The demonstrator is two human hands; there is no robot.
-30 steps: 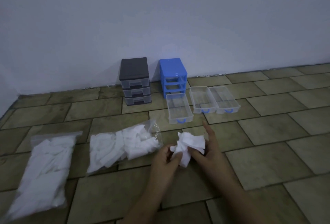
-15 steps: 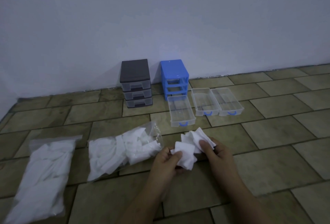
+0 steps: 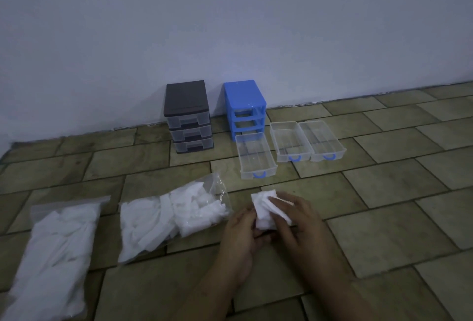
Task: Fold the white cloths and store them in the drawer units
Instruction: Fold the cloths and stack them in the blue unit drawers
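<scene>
Both hands, left hand and right hand, pinch a white cloth mid-fold just in front of the blue drawer unit (its clear drawers pulled out, ready for filling).

Dim, bluish, even light with faint shadows; soft focus, slight blur at the wide-angle edges.

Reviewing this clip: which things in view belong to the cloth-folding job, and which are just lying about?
Job:
white cloth in left hand and right hand
two bags of cloths
blue unit
three clear drawers
dark unit

Lying about:
nothing apparent
</scene>
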